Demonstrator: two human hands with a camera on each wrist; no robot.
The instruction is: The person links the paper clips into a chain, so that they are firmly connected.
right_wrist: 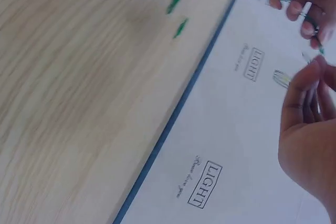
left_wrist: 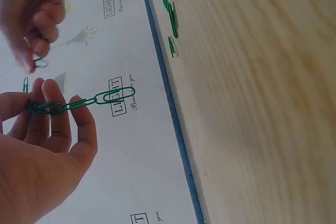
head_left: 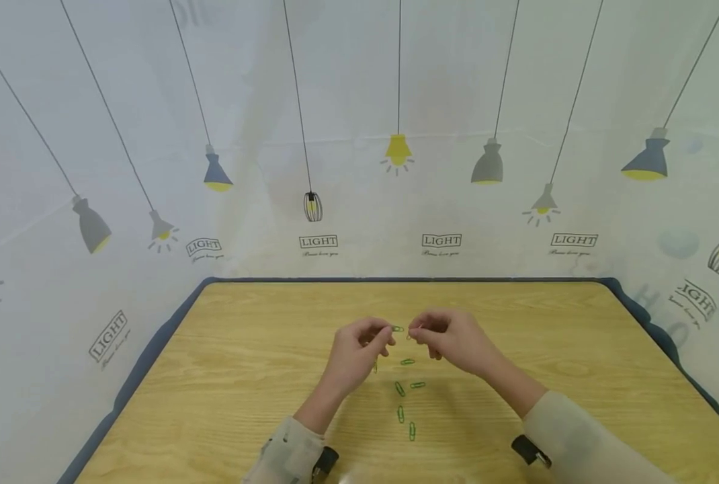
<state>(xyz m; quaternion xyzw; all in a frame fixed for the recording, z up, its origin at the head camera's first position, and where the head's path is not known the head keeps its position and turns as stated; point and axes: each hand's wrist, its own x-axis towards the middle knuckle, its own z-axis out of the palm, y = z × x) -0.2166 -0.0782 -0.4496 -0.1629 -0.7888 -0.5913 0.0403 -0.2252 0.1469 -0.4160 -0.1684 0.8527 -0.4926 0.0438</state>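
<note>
A chain of linked green paper clips (left_wrist: 116,95) runs across the fingers of my left hand (head_left: 355,349), which pinches its upper end between thumb and fingers. One clip of the chain sticks up past the fingertips, and the other end hangs below the hand. To the right, my right hand (head_left: 456,341) pinches a single paper clip (left_wrist: 42,63) in its fingertips, mostly hidden by them. Both hands are raised above the table with a small gap between their fingertips. Below them, several loose green paper clips (head_left: 417,385) lie scattered on the wood.
The wooden table (head_left: 244,376) has a dark blue edge (head_left: 359,279) at the back. Behind and beside it hangs a white sheet (head_left: 359,81) printed with lamps and the word LIGHT. Loose clips lie in a rough line toward the near edge.
</note>
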